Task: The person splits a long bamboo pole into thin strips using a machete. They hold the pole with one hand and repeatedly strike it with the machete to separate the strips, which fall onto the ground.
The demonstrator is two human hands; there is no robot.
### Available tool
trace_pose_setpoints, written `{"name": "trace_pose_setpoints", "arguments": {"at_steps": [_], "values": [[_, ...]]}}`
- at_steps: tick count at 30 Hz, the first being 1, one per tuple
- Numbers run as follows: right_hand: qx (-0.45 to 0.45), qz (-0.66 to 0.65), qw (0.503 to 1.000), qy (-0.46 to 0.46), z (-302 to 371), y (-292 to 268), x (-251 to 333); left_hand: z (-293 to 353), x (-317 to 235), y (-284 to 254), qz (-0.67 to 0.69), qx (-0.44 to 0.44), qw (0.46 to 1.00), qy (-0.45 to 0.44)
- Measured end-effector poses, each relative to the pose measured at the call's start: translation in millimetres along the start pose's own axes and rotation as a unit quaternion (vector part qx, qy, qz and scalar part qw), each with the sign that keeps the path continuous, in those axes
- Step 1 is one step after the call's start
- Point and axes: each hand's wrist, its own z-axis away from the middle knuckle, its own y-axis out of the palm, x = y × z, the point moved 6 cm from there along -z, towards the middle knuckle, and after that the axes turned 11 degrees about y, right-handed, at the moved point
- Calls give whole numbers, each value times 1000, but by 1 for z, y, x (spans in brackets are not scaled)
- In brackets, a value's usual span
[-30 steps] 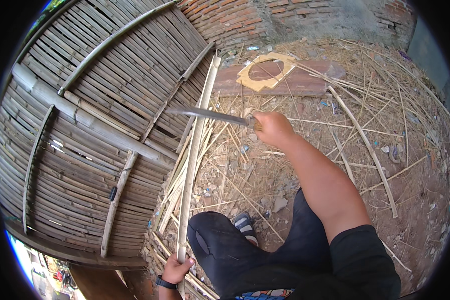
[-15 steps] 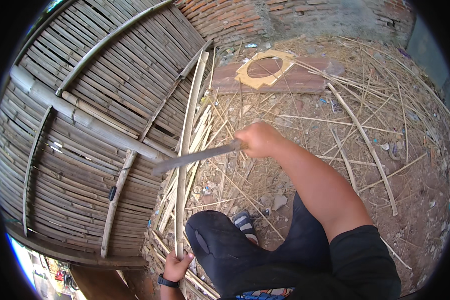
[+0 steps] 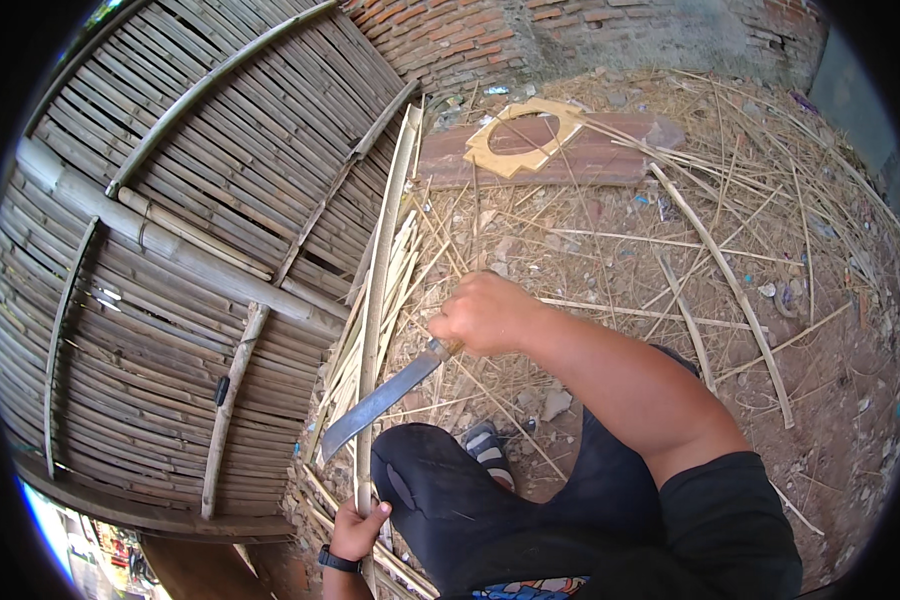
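Observation:
My right hand (image 3: 488,314) is closed around the handle of a long-bladed machete (image 3: 382,400). Its blade points down to the left and lies across a long split bamboo strip (image 3: 375,290); whether it touches the strip I cannot tell. Low in the view, beside my knee, my left hand (image 3: 358,528) grips the near end of that strip, thumb on one side. The strip runs away from me along the bamboo wall, its hollow face showing.
Thin split bamboo sticks (image 3: 395,265) lie in a pile beside the strip. A slatted bamboo wall (image 3: 160,330) stands at left. A cut-out board (image 3: 525,138) rests on a brown panel (image 3: 620,165) near the brick wall (image 3: 450,45). Loose sticks and debris litter the ground.
My right hand has come down and slightly left, swinging the machete lower and nearer my left hand. The left hand still grips the strip in about the same place.

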Motion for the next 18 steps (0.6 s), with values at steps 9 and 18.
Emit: {"name": "trace_pose_setpoints", "arguments": {"at_steps": [9, 18], "values": [[-55, -68, 937, 338, 33, -14, -116, 15, 0, -7, -36, -23, 999, -12], [17, 29, 999, -12, -10, 28, 23, 4, 2, 0, 14, -2, 1000, -22]]}}
